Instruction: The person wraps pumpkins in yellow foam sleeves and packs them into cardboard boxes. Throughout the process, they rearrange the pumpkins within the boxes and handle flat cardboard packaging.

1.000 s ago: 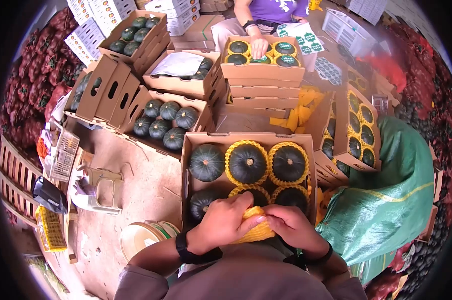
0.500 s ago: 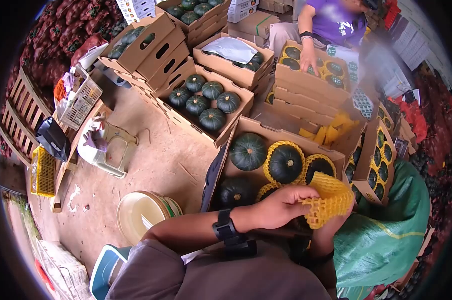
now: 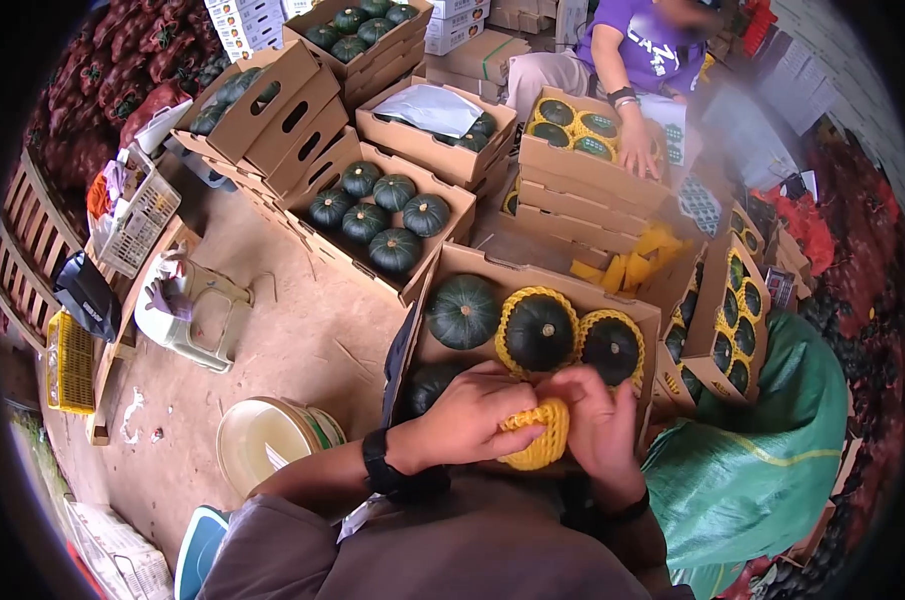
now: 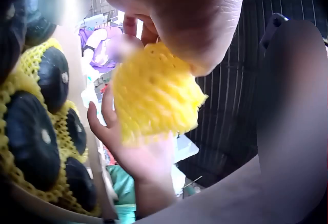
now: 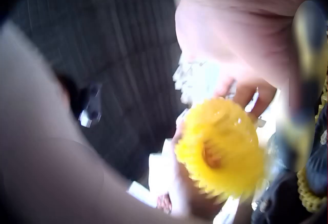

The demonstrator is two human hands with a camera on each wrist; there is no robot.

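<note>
My left hand (image 3: 457, 415) grips a yellow foam net sleeve (image 3: 540, 437) between thumb and fingers, close to my body over the near side of a carton (image 3: 482, 262). Beside the sleeve is my right hand (image 3: 604, 420), its fingers extended and spread in the left wrist view. The right wrist view looks into the hollow end of the sleeve (image 5: 220, 142). Dark green squashes fill the carton: a bare squash (image 3: 462, 311) at the back left, then a netted squash (image 3: 539, 332) and another netted squash (image 3: 612, 352). My hands hide part of the front row.
A carton of bare squashes (image 3: 377, 212) stands ahead left. Stacked cartons (image 3: 582, 185) are in front of another person (image 3: 637, 60). A green sack (image 3: 752, 450) lies to my right, a bucket (image 3: 272, 440) and a plastic stool (image 3: 197, 310) to my left.
The sleeve was stretched wide half a second ago and is now more compact, nearer the carton's middle. The right hand has come out from behind it. The head view swung left, then partly back.
</note>
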